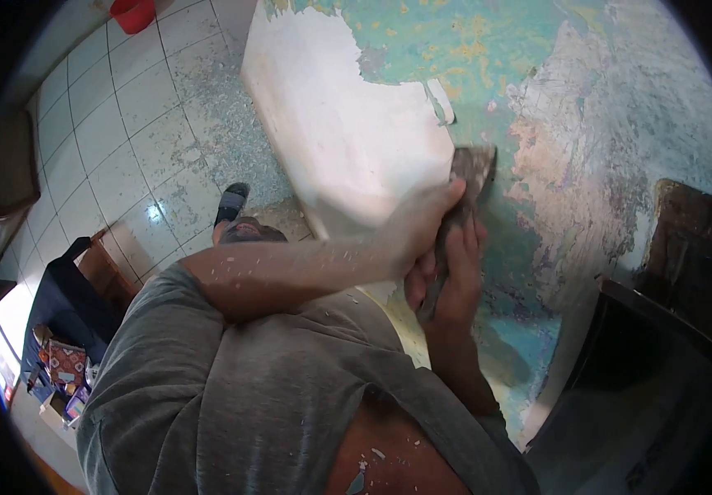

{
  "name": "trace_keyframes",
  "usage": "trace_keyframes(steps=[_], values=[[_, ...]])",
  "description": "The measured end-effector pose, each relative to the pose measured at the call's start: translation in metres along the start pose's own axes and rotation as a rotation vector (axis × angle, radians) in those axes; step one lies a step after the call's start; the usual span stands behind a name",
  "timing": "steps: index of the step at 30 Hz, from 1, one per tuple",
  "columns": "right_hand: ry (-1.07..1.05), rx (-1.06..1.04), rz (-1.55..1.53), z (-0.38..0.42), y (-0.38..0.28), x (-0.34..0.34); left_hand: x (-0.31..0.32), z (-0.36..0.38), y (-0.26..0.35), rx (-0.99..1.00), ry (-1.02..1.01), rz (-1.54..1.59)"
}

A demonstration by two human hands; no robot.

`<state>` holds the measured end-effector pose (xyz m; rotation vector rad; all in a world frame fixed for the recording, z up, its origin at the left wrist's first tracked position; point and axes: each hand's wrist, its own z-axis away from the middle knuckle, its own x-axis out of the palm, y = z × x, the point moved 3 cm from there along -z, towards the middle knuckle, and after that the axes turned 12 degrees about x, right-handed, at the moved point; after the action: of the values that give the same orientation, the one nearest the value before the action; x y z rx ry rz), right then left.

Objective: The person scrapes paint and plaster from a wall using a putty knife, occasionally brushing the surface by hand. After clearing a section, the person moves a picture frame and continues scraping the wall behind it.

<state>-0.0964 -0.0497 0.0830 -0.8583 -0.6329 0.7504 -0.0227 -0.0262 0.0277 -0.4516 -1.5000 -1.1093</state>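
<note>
Both my hands are wrapped round one scraper [474, 165], whose wide, dirty blade touches the wall near the edge of the white paint. My left hand [422, 227] closes on the upper part of the handle, its thumb close to the blade. Lower on the handle, my right hand [457, 272] is closed too, with its fingers round it. White paint [356, 124] covers the wall left of the blade, with a ragged border and a curled flake [440, 101]. Green and yellowish older paint [471, 49] shows above and beside it, and bare greyish plaster [603, 140] on the right.
Paint chips [220, 124] lie scattered on the tiled floor [96, 124]. A red basin [132, 14] is at the top left. Dark furniture [661, 355] stands close on the right. Cluttered small items [67, 363] and a dark cloth [63, 297] are at the lower left.
</note>
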Motion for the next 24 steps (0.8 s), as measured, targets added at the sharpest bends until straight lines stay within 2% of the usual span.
trace_keyframes(steps=[2,3,6,7,10,11,12,13,16,18,19,20,22,23,24], values=[[0.079,0.058,0.015,-0.024,-0.006,-0.002,-0.006,-0.009,0.023,-0.254,-0.016,-0.061],[0.019,0.089,0.015,-0.035,-0.007,-0.001,-0.017,-0.027,0.015,-0.046,0.026,-0.133],[-0.008,0.103,0.057,-0.029,-0.007,0.005,-0.016,-0.024,0.013,-0.052,0.103,-0.042],[-0.011,0.104,0.065,-0.022,-0.004,0.006,-0.015,-0.011,0.019,-0.101,-0.006,-0.141],[0.029,0.021,0.012,-0.020,0.000,0.007,-0.004,-0.006,0.024,-0.059,-0.038,-0.169],[0.093,-0.097,0.236,-0.035,-0.001,0.003,-0.003,-0.013,0.027,-0.158,0.131,-0.117],[0.164,-0.214,0.457,-0.047,-0.003,0.002,-0.009,-0.019,0.036,-0.168,0.129,-0.117],[0.031,0.028,0.073,-0.054,-0.009,0.019,-0.020,-0.024,0.048,-0.189,0.066,-0.132],[-0.010,0.046,0.077,-0.050,-0.003,0.025,-0.026,-0.032,0.041,-0.117,-0.015,-0.110],[-0.011,0.036,0.100,-0.030,-0.001,0.018,-0.014,-0.027,0.027,-0.204,0.216,0.129],[-0.006,0.030,0.114,-0.025,0.000,0.015,-0.016,-0.028,0.029,-0.199,0.219,0.131],[-0.013,0.031,0.117,-0.033,0.001,0.015,-0.018,-0.031,0.033,-0.182,0.182,0.056],[0.103,-0.047,0.187,-0.055,-0.002,0.014,-0.024,-0.035,0.037,-0.169,0.103,-0.096],[-0.004,-0.001,0.145,-0.064,-0.007,0.023,-0.037,-0.048,0.041,-0.114,0.054,-0.110],[-0.004,-0.006,0.142,-0.065,-0.010,0.026,-0.040,-0.048,0.044,-0.114,0.051,-0.115]])
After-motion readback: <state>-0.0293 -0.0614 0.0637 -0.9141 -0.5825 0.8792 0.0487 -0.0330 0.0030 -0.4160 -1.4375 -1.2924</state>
